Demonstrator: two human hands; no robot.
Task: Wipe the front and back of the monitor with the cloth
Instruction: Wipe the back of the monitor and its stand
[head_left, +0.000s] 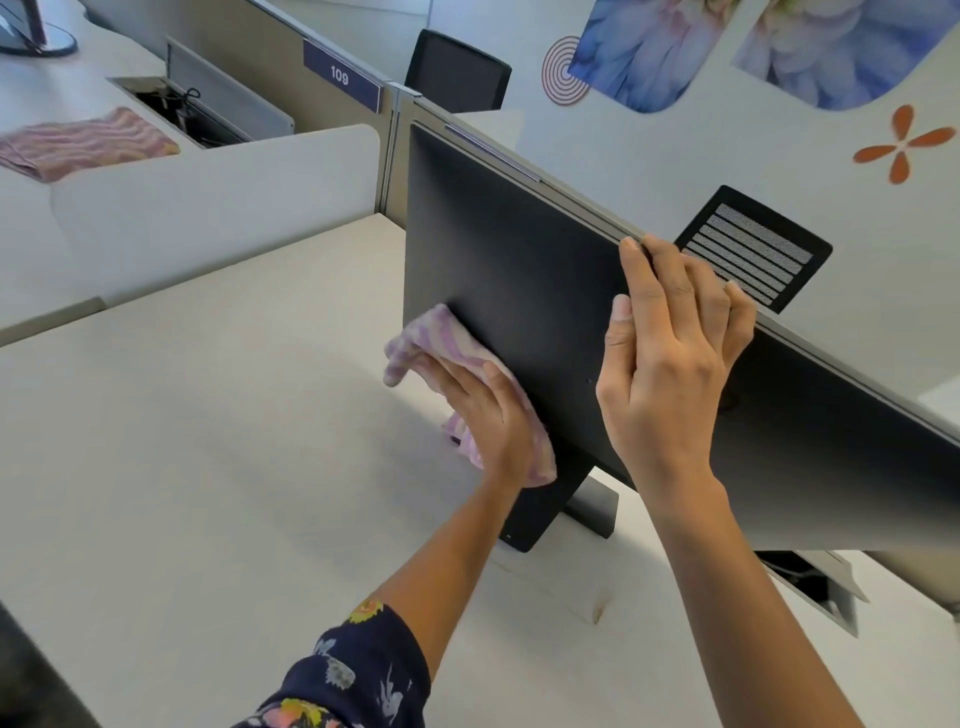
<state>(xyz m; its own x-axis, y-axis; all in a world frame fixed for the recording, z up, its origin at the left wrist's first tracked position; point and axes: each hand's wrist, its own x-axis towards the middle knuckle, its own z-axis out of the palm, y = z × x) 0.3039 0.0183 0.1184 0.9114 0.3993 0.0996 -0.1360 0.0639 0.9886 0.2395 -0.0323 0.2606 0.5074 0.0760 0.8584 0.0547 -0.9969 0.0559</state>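
Monitor (519, 249), a flat matte-black slab w/ a thin edge, is standing on a pale woodgrain desk (208, 441), its rt end running out of frame. Left hand (483, 415) is pressing a soft, wavy pink-striped cloth (447, 338) against the panel's lower-left area, fingers straight & together, tips hidden under a fold. Right hand (670, 353) is gripping the top edge, thumb on the near face, fingers curling over behind (tips hidden). Front or back face: can't tell.

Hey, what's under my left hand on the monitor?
The left hand presses a striped cloth flat against the monitor. The panel beneath the cloth is covered, so its condition cannot be seen.
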